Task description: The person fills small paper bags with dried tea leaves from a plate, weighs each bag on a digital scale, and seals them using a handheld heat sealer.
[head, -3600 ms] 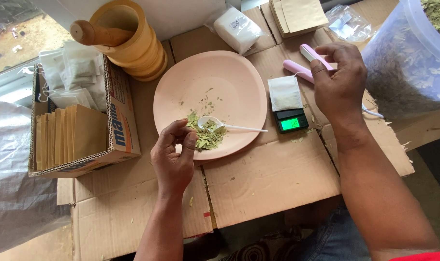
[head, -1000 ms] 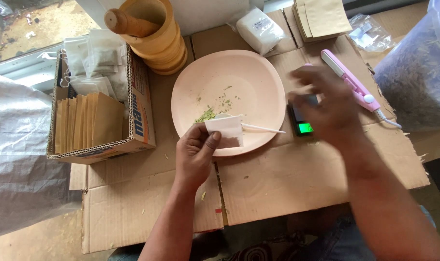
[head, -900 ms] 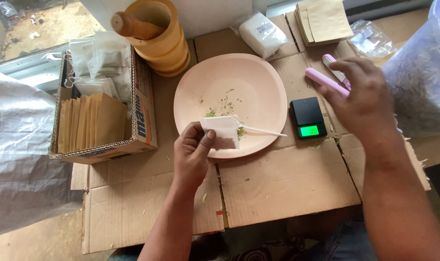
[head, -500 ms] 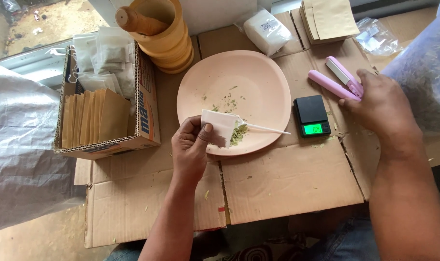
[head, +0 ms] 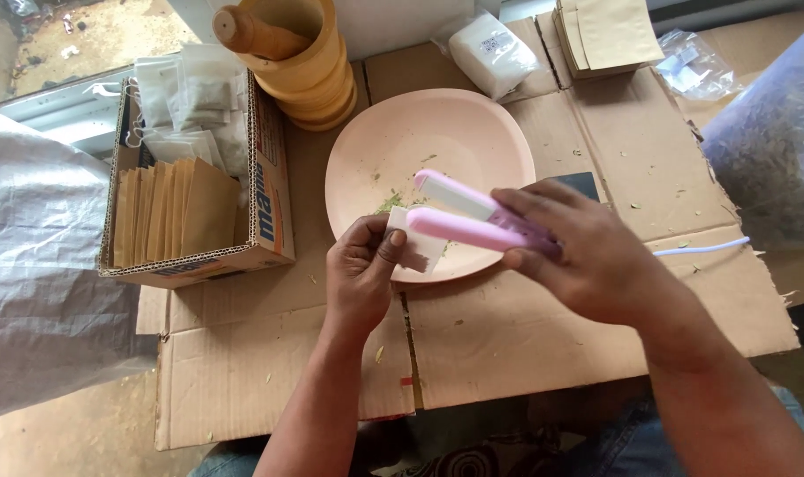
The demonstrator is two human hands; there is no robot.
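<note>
Sealer (head: 473, 216), pink, two-armed clamp type, is gripped in the right hand (head: 587, 256) with its arms slightly apart, tips pointing left at the small white sachet (head: 415, 243). Left hand (head: 362, 269) pinches that sachet between thumb and fingers over the near rim of the pink plate (head: 375, 150); a few green herb crumbs lie on the plate behind it. Judgement on doing this well: keep the sachet's open edge flat and free of leaf bits, slide it squarely between the arms, keep left fingertips clear of the hot faces, and clamp across the full width so no gap is left. The thin white cord (head: 702, 247) trailing right should stay slack so it doesn't tug the tool off line. Versus half a second ago: the right hand was off to the right beside the sealer, which lay on the cardboard (head: 508, 344) near the small black scale (head: 579, 184); now the tool is lifted and brought over the plate to the sachet. Scale is mostly covered by the hand now. Left hand's grip and position are about unchanged. Cardboard box (head: 190, 212) of brown envelopes, wooden mortar (head: 318, 66) sit where they were.
</note>
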